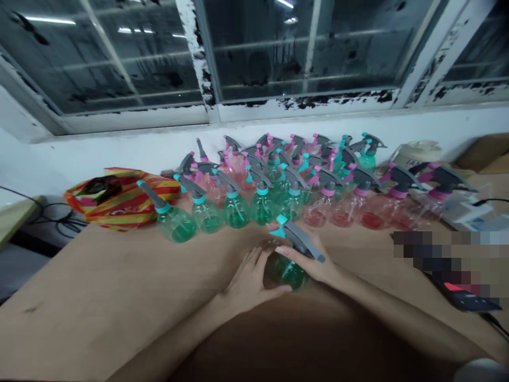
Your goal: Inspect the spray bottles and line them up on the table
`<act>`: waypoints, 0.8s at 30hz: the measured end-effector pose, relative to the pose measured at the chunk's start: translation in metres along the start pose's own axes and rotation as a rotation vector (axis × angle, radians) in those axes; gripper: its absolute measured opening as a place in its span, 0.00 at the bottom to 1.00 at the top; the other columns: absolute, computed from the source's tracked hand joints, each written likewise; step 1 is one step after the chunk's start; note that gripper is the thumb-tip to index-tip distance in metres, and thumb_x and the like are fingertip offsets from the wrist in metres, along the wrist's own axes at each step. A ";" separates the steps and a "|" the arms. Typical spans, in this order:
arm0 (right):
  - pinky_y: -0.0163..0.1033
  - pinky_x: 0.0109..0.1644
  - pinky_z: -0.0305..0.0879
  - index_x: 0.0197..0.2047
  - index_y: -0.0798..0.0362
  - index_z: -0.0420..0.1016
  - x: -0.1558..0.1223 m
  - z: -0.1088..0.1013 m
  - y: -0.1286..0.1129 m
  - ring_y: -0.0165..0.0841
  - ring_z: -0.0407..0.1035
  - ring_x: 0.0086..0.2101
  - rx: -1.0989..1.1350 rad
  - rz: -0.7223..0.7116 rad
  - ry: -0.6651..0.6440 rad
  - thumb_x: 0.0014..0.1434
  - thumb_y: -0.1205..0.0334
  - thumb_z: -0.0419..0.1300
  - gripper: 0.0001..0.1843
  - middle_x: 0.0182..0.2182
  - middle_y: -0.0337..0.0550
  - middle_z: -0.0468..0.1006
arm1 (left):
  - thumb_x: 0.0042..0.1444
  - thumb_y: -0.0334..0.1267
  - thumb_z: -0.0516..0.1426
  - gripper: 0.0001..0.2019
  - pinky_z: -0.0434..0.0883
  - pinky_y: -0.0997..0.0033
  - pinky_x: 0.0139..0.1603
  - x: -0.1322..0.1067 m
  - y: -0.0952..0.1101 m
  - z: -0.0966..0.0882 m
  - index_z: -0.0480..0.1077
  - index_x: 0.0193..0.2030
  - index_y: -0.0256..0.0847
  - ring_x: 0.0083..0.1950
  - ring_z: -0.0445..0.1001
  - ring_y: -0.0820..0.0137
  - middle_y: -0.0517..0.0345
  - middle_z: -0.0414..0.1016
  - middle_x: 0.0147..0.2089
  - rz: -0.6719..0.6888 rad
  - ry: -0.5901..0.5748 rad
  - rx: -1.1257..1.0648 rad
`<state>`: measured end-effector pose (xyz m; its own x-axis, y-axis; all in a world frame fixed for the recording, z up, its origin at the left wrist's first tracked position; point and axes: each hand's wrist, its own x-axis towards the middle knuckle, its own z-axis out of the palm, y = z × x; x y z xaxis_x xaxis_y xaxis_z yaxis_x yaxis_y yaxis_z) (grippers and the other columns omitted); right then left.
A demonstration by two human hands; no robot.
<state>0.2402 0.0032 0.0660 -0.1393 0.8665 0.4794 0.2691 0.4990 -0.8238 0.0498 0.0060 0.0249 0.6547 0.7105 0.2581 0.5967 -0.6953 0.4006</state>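
Observation:
A green spray bottle with a grey and turquoise trigger head stands on the table in front of me. My left hand curls round the left side of its body, thumb low and fingers behind it. At the neck, just under the trigger head, my right hand is closed round the bottle. Part of the bottle is hidden by my hands. Behind it a front row holds green bottles on the left and pink bottles on the right, all with grey trigger heads.
More spray bottles crowd behind the front row, against the white wall under the windows. A striped red and yellow bag sits at the left, near black cables. To the right lie a dark device, partly pixelated, and a cardboard box.

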 end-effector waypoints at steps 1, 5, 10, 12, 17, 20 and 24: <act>0.45 0.46 0.69 0.49 0.46 0.71 0.002 0.010 -0.002 0.39 0.73 0.41 0.015 -0.011 -0.015 0.53 0.53 0.62 0.19 0.36 0.42 0.78 | 0.52 0.57 0.58 0.37 0.65 0.51 0.53 -0.006 0.001 -0.004 0.50 0.63 0.44 0.57 0.65 0.51 0.46 0.65 0.57 -0.030 0.021 -0.011; 0.44 0.44 0.70 0.51 0.46 0.69 0.012 0.059 -0.013 0.38 0.73 0.42 0.073 -0.069 -0.078 0.53 0.54 0.62 0.21 0.41 0.43 0.77 | 0.52 0.58 0.59 0.33 0.68 0.51 0.49 -0.038 -0.001 -0.023 0.56 0.58 0.42 0.53 0.68 0.52 0.46 0.68 0.52 -0.158 0.131 -0.050; 0.47 0.46 0.69 0.52 0.45 0.67 0.033 0.123 -0.033 0.38 0.72 0.42 0.115 -0.165 -0.199 0.52 0.55 0.64 0.24 0.44 0.45 0.76 | 0.57 0.50 0.57 0.26 0.67 0.51 0.52 -0.085 -0.017 -0.047 0.55 0.59 0.44 0.55 0.67 0.54 0.48 0.67 0.54 -0.284 0.272 -0.065; 0.47 0.49 0.68 0.52 0.44 0.66 0.043 0.142 -0.041 0.38 0.71 0.45 0.118 -0.223 -0.299 0.47 0.54 0.67 0.29 0.46 0.44 0.75 | 0.58 0.48 0.57 0.25 0.66 0.51 0.53 -0.104 -0.026 -0.058 0.54 0.59 0.46 0.56 0.67 0.55 0.50 0.66 0.55 -0.318 0.313 -0.063; 0.47 0.57 0.63 0.57 0.45 0.64 0.067 0.168 -0.041 0.41 0.62 0.55 0.061 -0.232 -0.464 0.37 0.49 0.71 0.43 0.57 0.45 0.67 | 0.58 0.48 0.57 0.25 0.69 0.56 0.51 -0.150 -0.066 -0.091 0.57 0.59 0.45 0.54 0.69 0.57 0.51 0.68 0.54 -0.470 0.504 -0.059; 0.45 0.38 0.74 0.52 0.51 0.68 0.082 0.177 -0.029 0.40 0.75 0.39 -0.011 -0.087 -0.405 0.47 0.46 0.65 0.32 0.43 0.49 0.78 | 0.59 0.50 0.55 0.24 0.67 0.55 0.53 -0.169 -0.107 -0.111 0.58 0.58 0.42 0.55 0.66 0.57 0.50 0.65 0.54 -0.510 0.615 -0.024; 0.36 0.19 0.68 0.53 0.54 0.67 0.105 0.187 -0.020 0.35 0.75 0.26 -0.090 0.043 -0.295 0.56 0.47 0.56 0.26 0.37 0.49 0.80 | 0.53 0.48 0.61 0.25 0.69 0.55 0.50 -0.174 -0.164 -0.134 0.64 0.54 0.39 0.50 0.70 0.58 0.50 0.66 0.50 -0.557 0.667 0.016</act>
<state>0.0424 0.0865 0.0761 -0.3931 0.8599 0.3256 0.3625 0.4703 -0.8046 -0.2242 0.0105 0.0316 -0.1401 0.8596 0.4915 0.7588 -0.2257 0.6110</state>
